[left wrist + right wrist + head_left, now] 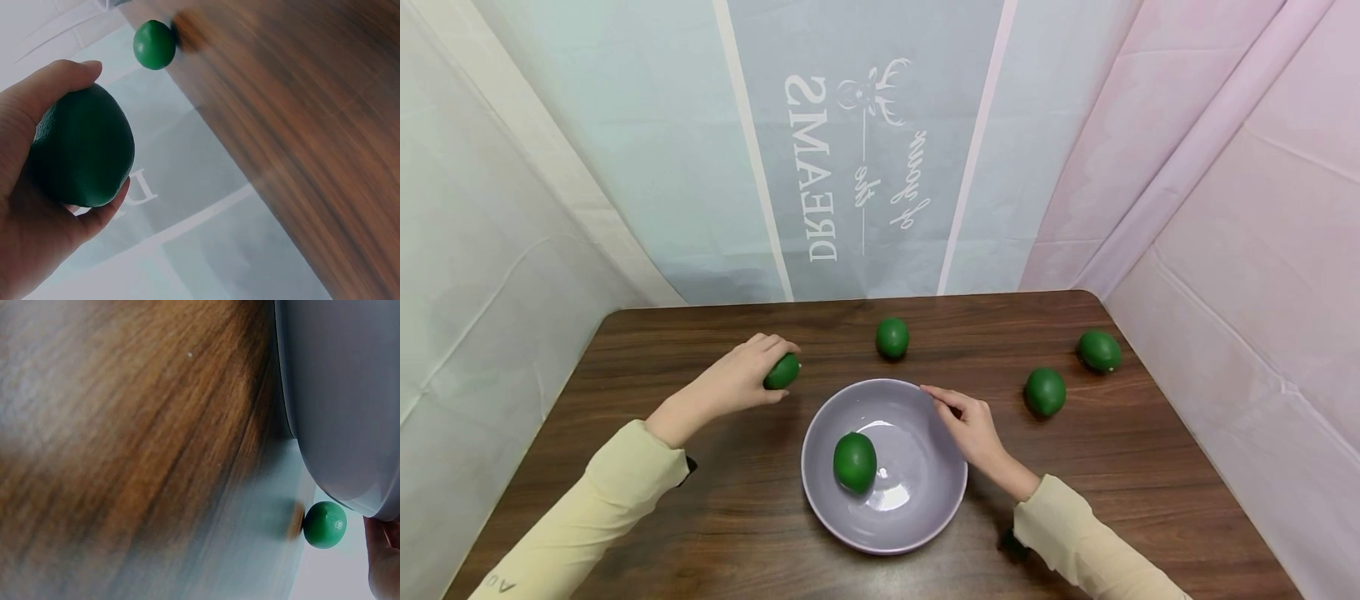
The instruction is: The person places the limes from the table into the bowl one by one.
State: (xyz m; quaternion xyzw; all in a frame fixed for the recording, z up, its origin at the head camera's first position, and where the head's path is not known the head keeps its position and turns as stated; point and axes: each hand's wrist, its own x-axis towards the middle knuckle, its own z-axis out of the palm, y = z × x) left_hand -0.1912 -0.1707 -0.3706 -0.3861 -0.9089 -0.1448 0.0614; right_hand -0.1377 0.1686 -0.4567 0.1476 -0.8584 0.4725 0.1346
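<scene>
My left hand grips a green lime to the left of the bowl. The left wrist view shows thumb and fingers curled around that lime. My right hand pinches the far right rim of a grey-purple bowl. Inside the bowl, left of its middle, lies another lime. In the right wrist view only a small part of the right hand shows, against the rim of the bowl.
Beyond the bowl a lime sits on the dark wooden table. Two more limes, one nearer and one farther, lie to the right. Printed cloth hangs behind the table, with pale cloth at both sides.
</scene>
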